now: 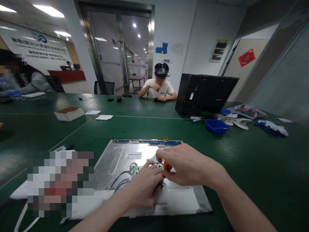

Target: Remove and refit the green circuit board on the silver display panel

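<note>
A flat silver display panel (103,172) lies back-up on the green table in front of me, a narrow blue circuit strip (149,142) along its far edge. My right hand (185,164) is closed around the red-orange handle of a screwdriver (167,166), over the panel's middle. Close beside it, my left hand (149,183) rests low on the panel with curled fingers at the tool's lower end; what they pinch is hidden. Partly under that hand sits a small green circuit board (134,171), with dark cables (120,176) running from it. The screwdriver's tip cannot be seen.
Left of the panel lies a white object (20,190) with a cable, mostly blurred out. Farther off stand an open white box (70,114), a blue tray (217,126), a black monitor (207,93) and gloves (272,127). Another person (159,88) works across the table.
</note>
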{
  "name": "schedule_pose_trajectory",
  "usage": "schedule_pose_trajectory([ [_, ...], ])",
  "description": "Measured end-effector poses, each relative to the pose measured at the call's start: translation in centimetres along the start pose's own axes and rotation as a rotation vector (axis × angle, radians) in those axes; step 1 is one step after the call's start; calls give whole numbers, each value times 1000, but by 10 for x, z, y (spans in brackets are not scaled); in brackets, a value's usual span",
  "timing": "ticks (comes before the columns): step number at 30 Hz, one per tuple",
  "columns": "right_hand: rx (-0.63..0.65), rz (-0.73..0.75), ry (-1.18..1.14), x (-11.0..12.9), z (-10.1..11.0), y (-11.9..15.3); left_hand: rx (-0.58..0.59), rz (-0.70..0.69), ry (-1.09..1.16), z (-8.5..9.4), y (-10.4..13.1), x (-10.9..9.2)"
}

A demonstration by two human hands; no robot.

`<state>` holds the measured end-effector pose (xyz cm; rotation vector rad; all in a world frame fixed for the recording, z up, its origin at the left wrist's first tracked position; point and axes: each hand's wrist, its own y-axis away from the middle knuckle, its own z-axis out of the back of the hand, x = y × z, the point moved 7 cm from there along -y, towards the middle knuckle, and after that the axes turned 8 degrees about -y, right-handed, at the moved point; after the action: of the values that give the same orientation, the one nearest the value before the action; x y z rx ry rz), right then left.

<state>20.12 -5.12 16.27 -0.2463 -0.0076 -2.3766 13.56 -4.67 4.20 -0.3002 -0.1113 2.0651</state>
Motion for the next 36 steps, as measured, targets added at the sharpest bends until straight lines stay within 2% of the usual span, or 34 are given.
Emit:
schedule_pose_trajectory([
  [3, 18, 35, -43, 0, -1, 3, 9, 2, 1, 1, 0, -1],
  [9, -15, -127, 91, -4, -3, -3, 1, -1, 0, 2, 0, -1],
  [18, 30, 3, 0, 2, -1, 5, -4, -9, 11, 1, 0, -1],
  [24, 51, -153, 114, -5, -3, 0, -28, -20, 8, 0, 1, 0],
  [32, 31, -38, 57, 0, -1, 5, -8, -6, 20, -1, 1, 0],
  [36, 14, -131, 99, -4, -1, 1, -16, -7, 18, 1, 1, 0],
])
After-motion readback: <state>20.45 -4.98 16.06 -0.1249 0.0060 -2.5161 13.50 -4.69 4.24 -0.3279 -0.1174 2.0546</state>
